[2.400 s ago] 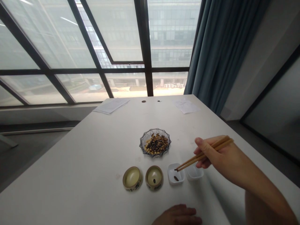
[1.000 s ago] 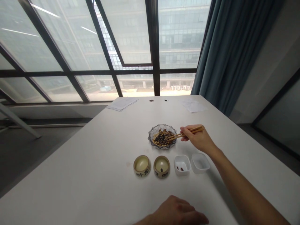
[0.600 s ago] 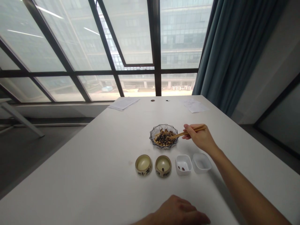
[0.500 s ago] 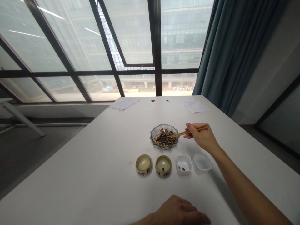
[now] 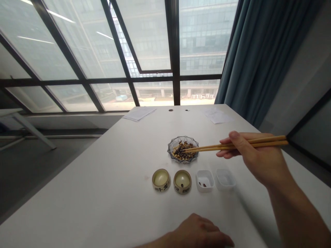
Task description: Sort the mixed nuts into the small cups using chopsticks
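On the white bench (image 5: 103, 179) below the window, my right hand (image 5: 254, 155) grips the wooden chopsticks (image 5: 258, 144) nearly level, their tips in the seed pile (image 5: 183, 151) in the scalloped glass dish (image 5: 170, 146). I can't tell whether they've pinched anything. A slip could flick seeds out or tip the dish. Two white tubs (image 5: 204, 181) (image 5: 225, 179) and two ceramic cups (image 5: 161, 180) (image 5: 182, 181) sit close in front, so a low pass could clip them. My left hand (image 5: 199, 234), loosely curled and holding nothing, rests well short of them.

Tan chopsticks (image 5: 204, 148), cream bowls (image 5: 161, 180), black characters
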### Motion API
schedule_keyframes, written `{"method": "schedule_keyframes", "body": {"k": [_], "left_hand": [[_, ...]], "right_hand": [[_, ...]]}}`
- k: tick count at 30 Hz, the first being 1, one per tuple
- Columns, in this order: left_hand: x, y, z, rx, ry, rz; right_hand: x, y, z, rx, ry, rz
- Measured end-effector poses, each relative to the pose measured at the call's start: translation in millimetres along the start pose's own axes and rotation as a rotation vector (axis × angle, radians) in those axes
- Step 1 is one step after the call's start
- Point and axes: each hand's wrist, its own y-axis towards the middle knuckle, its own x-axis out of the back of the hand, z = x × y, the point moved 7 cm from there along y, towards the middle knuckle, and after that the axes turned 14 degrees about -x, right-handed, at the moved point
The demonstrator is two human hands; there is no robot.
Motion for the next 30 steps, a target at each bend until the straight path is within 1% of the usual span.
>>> {"method": "schedule_keyframes", "body": {"k": [10, 15, 18, 21, 25, 30], "left_hand": [[3.0, 0.0, -3.5, -0.012, -0.049, -0.01], [4.4, 1.9, -4.4, 0.023, -0.048, -0.001], [3.1, 2.1, -3.7, 0.041, -0.047, 0.018], [0.8, 1.2, -1.9, 0.056, -0.064, 0.03], [-1.3, 0.3, -0.4, 0.057, -0.051, 0.041], [-4.0, -1.9, 1.4, 0.054, -0.053, 0.031]], "right_hand": [[-13.6, 4.4, -12.2, -0.045, -0.129, 0.166], [-33.0, 0.7, -22.7, -0.088, -0.151, 0.313], [-48.3, -2.9, -34.0, -0.133, -0.209, 0.422], [-57.9, -4.8, -44.0, -0.175, -0.271, 0.492], [-59.9, -3.1, -46.9, -0.193, -0.271, 0.544], [-52.8, 2.6, -41.7, -0.192, -0.221, 0.528]]}}
